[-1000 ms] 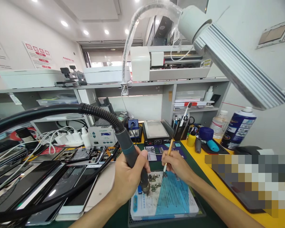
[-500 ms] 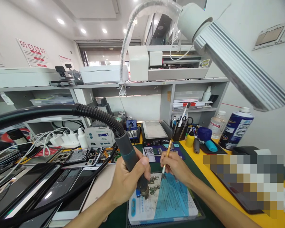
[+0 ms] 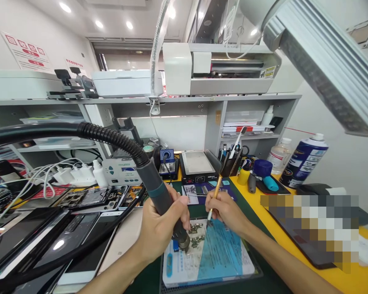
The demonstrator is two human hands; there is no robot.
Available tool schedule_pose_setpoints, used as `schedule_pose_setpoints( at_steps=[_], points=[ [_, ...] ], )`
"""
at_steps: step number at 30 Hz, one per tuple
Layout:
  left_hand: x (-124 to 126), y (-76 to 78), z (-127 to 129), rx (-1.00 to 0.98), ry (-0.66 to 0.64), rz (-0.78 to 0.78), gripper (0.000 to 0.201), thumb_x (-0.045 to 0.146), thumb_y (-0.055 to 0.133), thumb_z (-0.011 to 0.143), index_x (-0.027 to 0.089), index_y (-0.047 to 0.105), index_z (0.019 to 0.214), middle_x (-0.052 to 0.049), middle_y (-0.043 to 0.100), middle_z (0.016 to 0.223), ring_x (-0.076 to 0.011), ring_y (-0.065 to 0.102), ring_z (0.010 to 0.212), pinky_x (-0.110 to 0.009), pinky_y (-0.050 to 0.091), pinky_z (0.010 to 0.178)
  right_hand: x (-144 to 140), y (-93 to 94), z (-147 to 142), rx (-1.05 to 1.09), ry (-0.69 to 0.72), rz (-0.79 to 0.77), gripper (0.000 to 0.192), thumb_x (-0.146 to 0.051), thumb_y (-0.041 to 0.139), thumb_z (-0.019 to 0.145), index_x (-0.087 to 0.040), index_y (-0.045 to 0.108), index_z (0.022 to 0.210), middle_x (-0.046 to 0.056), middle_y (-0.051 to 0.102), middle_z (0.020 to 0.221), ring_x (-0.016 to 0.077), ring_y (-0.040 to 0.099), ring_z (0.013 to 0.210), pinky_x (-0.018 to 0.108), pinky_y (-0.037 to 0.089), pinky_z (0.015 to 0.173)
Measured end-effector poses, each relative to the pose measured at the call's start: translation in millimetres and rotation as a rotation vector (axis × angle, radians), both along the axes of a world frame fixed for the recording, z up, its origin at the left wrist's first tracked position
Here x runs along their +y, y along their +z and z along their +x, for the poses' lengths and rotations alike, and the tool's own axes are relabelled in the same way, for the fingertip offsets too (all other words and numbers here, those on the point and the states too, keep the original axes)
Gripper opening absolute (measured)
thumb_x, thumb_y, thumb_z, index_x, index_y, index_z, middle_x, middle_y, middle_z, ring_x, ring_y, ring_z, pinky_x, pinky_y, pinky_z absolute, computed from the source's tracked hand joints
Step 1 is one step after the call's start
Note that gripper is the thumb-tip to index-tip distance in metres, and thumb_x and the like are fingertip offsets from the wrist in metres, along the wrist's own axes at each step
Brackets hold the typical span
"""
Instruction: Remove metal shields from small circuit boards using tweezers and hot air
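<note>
The left hand (image 3: pixel 159 228) grips the hot-air handpiece (image 3: pixel 159 196), nozzle down on the small circuit board (image 3: pixel 194 236). The right hand (image 3: pixel 228 212), at 3 o'clock of the board, pinches the tweezers (image 3: pixel 214 200), tip at the board's edge. The board rests on the blue-and-white pad (image 3: pixel 214 257).

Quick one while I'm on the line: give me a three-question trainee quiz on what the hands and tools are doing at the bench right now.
1. True or false: the left hand grips the hot-air handle with its nozzle pointing down at the small circuit board.
2. What does the right hand hold? A) tweezers B) a thin brush with a yellow-brown handle C) a screwdriver
3. Fill in: the board lies on a white and ____ pad.

Key
1. True.
2. B: the brush stands tilted, its tip down near the board.
3. Blue.
</note>
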State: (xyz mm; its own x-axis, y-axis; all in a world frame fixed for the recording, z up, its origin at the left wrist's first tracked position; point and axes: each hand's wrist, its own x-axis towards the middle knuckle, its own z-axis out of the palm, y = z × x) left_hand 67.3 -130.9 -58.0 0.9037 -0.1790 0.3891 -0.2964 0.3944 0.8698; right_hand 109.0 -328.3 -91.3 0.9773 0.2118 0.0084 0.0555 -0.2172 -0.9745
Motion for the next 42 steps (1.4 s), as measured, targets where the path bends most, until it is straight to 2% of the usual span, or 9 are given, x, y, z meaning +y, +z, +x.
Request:
schedule_pose_setpoints(
  at_steps=[6,14,24,35,42],
  points=[
    [1.4,-2.8,-5.7,-0.020,0.007,-0.029,0.019,0.024,0.065,0.096,0.023,0.050,0.084,0.007,0.058,0.058,-0.0145,0.059,0.052,-0.031,0.051,0.054,-0.3,-1.1,-0.7,-0.001,0.003,0.006,0.015,-0.029,0.052,0.070,-0.019,0.054,0.060,-0.002,0.048,0.049,0.0120,0.045,0.046,0.024,0.027,0.047],
    [-3.2,-1.9,-15.9,-0.021,0.098,-0.055,0.019,0.022,0.068,0.093,0.023,0.052,0.082,0.006,0.059,0.059,-0.0142,0.058,0.052,-0.031,0.050,0.055,0.4,0.3,-1.9,-0.003,0.000,0.006,0.015,-0.029,0.051,0.070,-0.019,0.054,0.060,-0.002,0.048,0.052,0.0118,0.046,0.047,0.025,0.026,0.047],
    [0.1,-3.4,-11.6,-0.003,0.100,-0.045,0.021,0.023,0.066,0.094,0.022,0.049,0.082,0.006,0.057,0.059,-0.0148,0.060,0.052,-0.031,0.051,0.055,-0.6,0.5,-1.1,-0.005,0.005,0.000,0.016,-0.030,0.052,0.071,-0.018,0.053,0.060,-0.002,0.048,0.051,0.0113,0.047,0.047,0.023,0.025,0.045],
    [2.0,-6.5,-13.1,-0.045,0.130,0.011,0.020,0.025,0.065,0.096,0.022,0.050,0.084,0.006,0.059,0.060,-0.0148,0.061,0.053,-0.031,0.051,0.056,0.1,-1.7,-0.1,-0.009,0.001,-0.002,0.016,-0.030,0.052,0.070,-0.018,0.054,0.060,-0.002,0.049,0.049,0.0106,0.045,0.045,0.023,0.025,0.044],
    [-1.0,-1.5,-12.4,0.021,0.127,-0.056,0.023,0.026,0.068,0.093,0.021,0.049,0.081,0.006,0.058,0.058,-0.0148,0.059,0.051,-0.031,0.051,0.054,0.3,0.3,-1.0,0.002,-0.004,-0.005,0.016,-0.031,0.052,0.069,-0.018,0.055,0.059,-0.003,0.048,0.046,0.0094,0.040,0.041,0.023,0.023,0.043]
  ],
)
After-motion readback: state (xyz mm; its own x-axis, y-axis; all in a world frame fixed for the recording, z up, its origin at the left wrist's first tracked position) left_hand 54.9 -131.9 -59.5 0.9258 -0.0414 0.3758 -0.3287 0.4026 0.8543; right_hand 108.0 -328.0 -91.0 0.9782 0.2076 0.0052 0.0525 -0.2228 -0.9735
